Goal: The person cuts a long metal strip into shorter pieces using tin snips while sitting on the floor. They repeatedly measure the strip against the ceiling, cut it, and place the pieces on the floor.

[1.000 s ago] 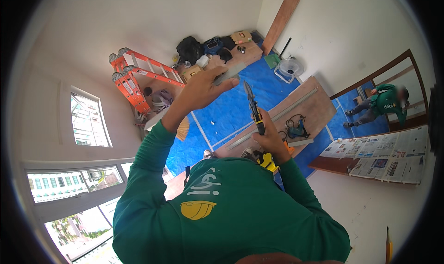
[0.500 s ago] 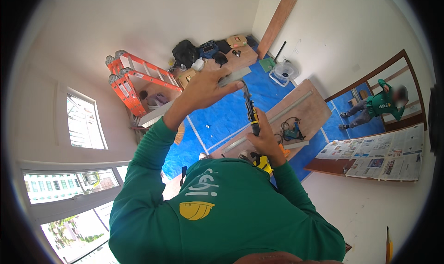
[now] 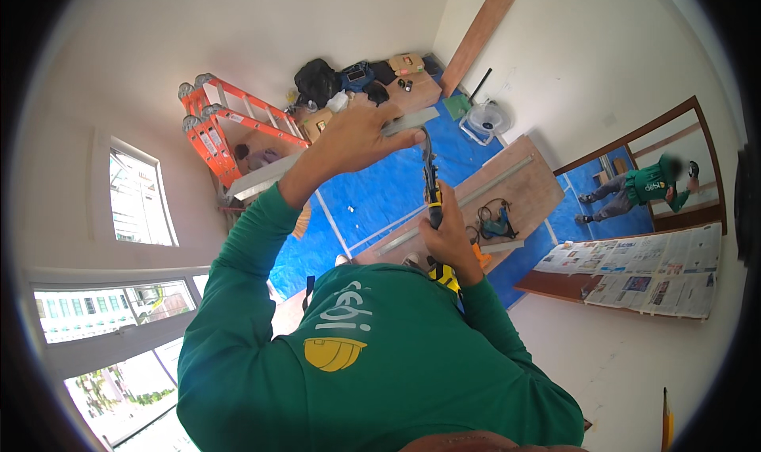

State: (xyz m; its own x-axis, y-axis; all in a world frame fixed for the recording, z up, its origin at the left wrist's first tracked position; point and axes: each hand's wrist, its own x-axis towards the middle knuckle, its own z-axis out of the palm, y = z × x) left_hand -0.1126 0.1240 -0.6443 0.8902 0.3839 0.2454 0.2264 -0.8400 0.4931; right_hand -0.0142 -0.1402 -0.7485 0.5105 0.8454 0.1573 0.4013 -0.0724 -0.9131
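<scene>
My left hand (image 3: 353, 141) is raised in front of my chest, wrapped round a long pale metal channel (image 3: 416, 119) that slants from beside the ladder up to the right. Its thumb points toward the jaws of a plier-like hand tool (image 3: 433, 189) with black and yellow handles. My right hand (image 3: 449, 228) grips that tool by its handles, holding it roughly upright. The tool's curved upper end reaches the channel near my left thumb; whether it bites the metal I cannot tell.
An orange ladder (image 3: 218, 127) stands at left. Bags (image 3: 317, 83) and cardboard lie by the far wall, near a white fan (image 3: 485, 119). A corded power tool (image 3: 498, 222) rests on a wooden board (image 3: 527, 179) over blue sheeting. A co-worker (image 3: 654, 183) shows through the framed opening at right.
Both hands keep their hold, and the tool stands a little more upright. The view has shifted slightly. The co-worker's arms have moved, with a dark object now at one hand.
</scene>
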